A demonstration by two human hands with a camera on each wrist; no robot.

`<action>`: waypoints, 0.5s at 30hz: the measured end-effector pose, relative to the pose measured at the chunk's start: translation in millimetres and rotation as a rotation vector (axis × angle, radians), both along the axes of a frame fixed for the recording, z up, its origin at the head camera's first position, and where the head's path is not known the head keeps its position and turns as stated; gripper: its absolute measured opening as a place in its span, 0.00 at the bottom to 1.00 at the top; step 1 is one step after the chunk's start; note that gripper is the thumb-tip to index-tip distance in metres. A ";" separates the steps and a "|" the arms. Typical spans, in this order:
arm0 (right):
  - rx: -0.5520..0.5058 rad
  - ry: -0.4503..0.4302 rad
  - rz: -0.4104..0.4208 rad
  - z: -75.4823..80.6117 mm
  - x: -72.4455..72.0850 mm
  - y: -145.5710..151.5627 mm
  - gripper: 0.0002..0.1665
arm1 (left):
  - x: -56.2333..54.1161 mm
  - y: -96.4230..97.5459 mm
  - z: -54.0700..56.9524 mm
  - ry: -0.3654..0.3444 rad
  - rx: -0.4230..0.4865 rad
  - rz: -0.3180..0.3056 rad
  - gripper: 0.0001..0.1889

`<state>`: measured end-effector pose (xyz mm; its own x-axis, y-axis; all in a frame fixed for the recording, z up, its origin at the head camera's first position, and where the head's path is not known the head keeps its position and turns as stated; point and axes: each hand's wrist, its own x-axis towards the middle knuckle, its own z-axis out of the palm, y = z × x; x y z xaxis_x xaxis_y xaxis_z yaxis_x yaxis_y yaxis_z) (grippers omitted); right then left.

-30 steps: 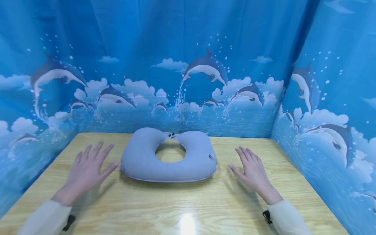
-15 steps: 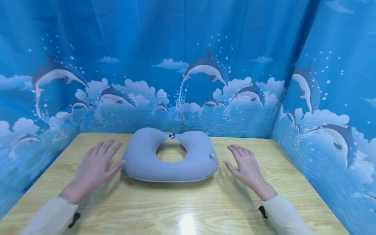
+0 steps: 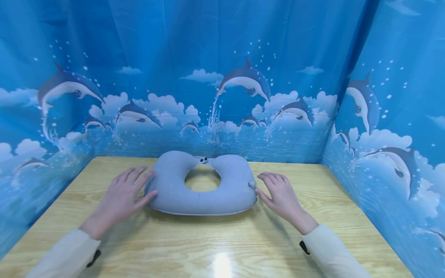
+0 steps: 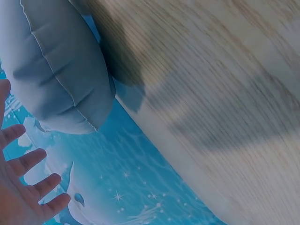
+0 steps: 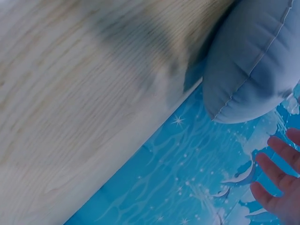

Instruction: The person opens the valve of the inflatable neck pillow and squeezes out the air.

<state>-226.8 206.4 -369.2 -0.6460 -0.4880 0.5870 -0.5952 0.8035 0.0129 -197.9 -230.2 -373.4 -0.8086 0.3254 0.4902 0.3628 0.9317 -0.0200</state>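
Note:
A grey inflatable neck pillow (image 3: pixel 201 202) lies on the wooden table, its round opening in the middle and a small valve (image 3: pixel 251 185) on its right side. Two dark snaps (image 3: pixel 203 160) show at the far end of the opening. My left hand (image 3: pixel 119 197) hovers at the pillow's left side with fingers spread; its fingertips overlap the pillow's edge in the head view. In the left wrist view a gap shows between the fingers and the pillow's seamed side (image 4: pixel 56 70). On the right, my right hand (image 3: pixel 281 197) is held beside the valve, fingers extended; contact cannot be told.
The wooden table (image 3: pixel 174 247) extends in front of the pillow and to both sides. A blue curtain (image 3: pixel 167 77) printed with dolphins hangs behind the table and along its left and right edges.
Both hands have moved inward toward the pillow, the left hand to the right and the right hand to the left. The pillow has stayed in place.

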 end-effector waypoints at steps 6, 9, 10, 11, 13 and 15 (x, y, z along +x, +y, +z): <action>0.025 0.004 0.028 -0.8 -1.8 -8.7 0.22 | -3.0 7.3 -1.5 -0.020 -0.026 -0.018 0.30; 0.030 0.000 0.039 -2.3 -3.2 -11.4 0.21 | -3.5 11.0 -2.0 -0.036 -0.032 -0.025 0.31; 0.030 -0.002 0.041 -2.9 -3.7 -12.2 0.21 | -3.6 12.2 -2.2 -0.038 -0.032 -0.029 0.31; 0.031 -0.002 0.043 -3.6 -4.3 -12.9 0.20 | -3.8 13.2 -2.5 -0.039 -0.031 -0.033 0.31; 0.031 -0.002 0.048 -4.7 -5.3 -14.4 0.19 | -4.1 15.2 -2.8 -0.034 -0.028 -0.047 0.31; 0.028 0.003 0.053 -5.3 -6.1 -15.7 0.18 | -5.0 17.4 -3.1 -0.027 -0.029 -0.064 0.31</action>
<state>-232.9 190.8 -374.6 -0.6175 -0.5374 0.5743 -0.6367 0.7703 0.0363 -202.9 -212.8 -376.5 -0.7986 0.3906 0.4578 0.4226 0.9056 -0.0356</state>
